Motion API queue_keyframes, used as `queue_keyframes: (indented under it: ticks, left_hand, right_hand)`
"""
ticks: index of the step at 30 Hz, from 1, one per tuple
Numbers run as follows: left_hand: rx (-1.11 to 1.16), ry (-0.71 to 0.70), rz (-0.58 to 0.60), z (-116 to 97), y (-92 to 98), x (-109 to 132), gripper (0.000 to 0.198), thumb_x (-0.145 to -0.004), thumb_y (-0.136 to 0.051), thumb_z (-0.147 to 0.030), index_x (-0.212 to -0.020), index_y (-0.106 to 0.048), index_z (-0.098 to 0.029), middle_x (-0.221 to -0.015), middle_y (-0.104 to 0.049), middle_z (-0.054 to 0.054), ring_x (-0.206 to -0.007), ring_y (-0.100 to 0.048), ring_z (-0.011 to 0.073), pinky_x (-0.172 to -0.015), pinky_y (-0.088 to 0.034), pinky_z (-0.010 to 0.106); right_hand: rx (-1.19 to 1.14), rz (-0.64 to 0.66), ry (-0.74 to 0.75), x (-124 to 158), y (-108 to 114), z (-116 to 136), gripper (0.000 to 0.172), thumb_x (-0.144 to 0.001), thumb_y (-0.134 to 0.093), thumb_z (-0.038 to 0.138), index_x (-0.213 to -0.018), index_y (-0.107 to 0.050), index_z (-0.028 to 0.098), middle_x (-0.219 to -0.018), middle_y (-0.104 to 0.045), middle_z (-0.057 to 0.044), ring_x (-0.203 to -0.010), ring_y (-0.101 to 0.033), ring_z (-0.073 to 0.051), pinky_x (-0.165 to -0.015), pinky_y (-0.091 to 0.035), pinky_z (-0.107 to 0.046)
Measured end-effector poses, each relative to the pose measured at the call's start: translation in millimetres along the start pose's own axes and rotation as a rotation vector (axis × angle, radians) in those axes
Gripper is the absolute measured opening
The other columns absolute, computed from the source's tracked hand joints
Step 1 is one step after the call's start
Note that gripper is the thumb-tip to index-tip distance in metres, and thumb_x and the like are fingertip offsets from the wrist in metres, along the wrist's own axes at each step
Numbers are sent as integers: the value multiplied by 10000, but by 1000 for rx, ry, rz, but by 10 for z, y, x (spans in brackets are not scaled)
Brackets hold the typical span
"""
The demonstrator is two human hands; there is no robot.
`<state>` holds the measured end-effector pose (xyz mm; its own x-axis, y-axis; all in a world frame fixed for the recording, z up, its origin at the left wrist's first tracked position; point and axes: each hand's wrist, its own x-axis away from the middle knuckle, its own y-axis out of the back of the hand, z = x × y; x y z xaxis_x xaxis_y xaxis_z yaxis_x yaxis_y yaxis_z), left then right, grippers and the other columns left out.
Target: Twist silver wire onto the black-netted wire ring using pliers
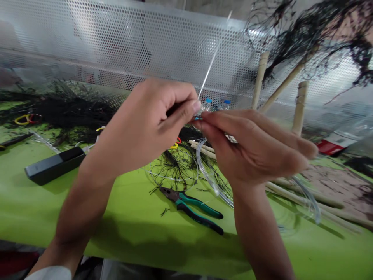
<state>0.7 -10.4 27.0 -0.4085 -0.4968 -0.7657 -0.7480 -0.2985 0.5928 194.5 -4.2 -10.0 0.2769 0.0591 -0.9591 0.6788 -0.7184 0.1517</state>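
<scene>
while the perforated metal panel [116, 46] fills the back and the green table [122, 225] spreads out below, your left hand [145, 124] and right hand [256, 151] meet in the air above it, fingertips touching. a coil of clear line [210, 177] hangs under your right hand. a black box [54, 165] lies on the table to the left, and green-handled pliers [192, 206] lie just below the hands. smallest is the thin pale wire [214, 58], which runs up from your fingertips toward the panel. your left hand is curled shut, thumb and forefinger pinching it. your right pinches at the same spot, its other fingers stretched out. it seems best to grip close to that spot with fingertips only, hold the wire taut, and let the coil hang clear of the pliers.
</scene>
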Motion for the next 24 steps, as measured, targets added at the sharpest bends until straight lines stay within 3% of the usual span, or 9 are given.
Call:
queue_keyframes:
  ticks: [5, 8, 11, 13, 16, 19, 24]
  left_hand:
    - [-45, -5, 3, -38, -67, 10, 313, -1048, -497, -227, -752, -596, -201, -600, -376, -54, -554, -343, 115, -576, -292, 303]
    - [-76, -38, -2, -53, -63, 19, 314, -1051, -495, -234, -759, -606, -202, -606, -395, -48, -560, -359, 120, -572, -298, 300]
    - [-109, -32, -2, -66, -40, 31, 308, -1048, -509, -233, -761, -617, -205, -605, -417, -44, -562, -367, 120, -570, -307, 304]
    - [-105, 9, -14, -79, -19, 40, 307, -1046, -513, -229, -757, -616, -213, -593, -409, -45, -553, -359, 118, -569, -311, 312]
    - [-57, 80, -53, -107, 20, 57, 318, -1040, -522, -242, -731, -598, -221, -590, -396, -39, -551, -352, 119, -548, -304, 324]
    - [-20, 122, -43, -132, 57, 73, 338, -1038, -523, -287, -714, -600, -226, -597, -407, -28, -554, -351, 127, -520, -291, 337]
    - [-26, 121, -51, -144, 85, 85, 361, -1019, -544, -329, -673, -600, -242, -577, -427, -23, -539, -359, 137, -513, -292, 349]
  right_hand:
    - [-350, 56, -362, -60, 0, -55, 89, -865, -855, 214, -823, -802, 272, -681, -734, 52, -539, -656, -118, -496, -501, -261]
    - [-651, 117, -594, -100, 0, -70, 172, -830, -891, 292, -730, -760, 243, -577, -650, 63, -412, -540, -82, -376, -402, -232]
    - [-746, 223, -691, -120, 11, -49, 271, -882, -837, 392, -702, -726, 223, -523, -597, 67, -355, -460, -68, -329, -337, -228]
    - [-590, 196, -598, -112, 17, -17, 244, -918, -803, 392, -746, -740, 231, -540, -618, 59, -391, -504, -81, -362, -379, -232]
    - [-190, 50, -244, -65, 11, 22, 43, -915, -808, 260, -943, -780, 279, -755, -772, 27, -587, -688, -136, -522, -528, -262]
    - [43, -119, 50, -4, -16, 12, 269, -892, -787, 127, -1091, -757, 306, -901, -826, 26, -699, -760, -165, -614, -585, -282]
    - [108, -163, 193, 57, -51, -35, 396, -872, -774, 72, -1205, -763, 287, -1020, -839, 15, -740, -800, -203, -645, -626, -297]
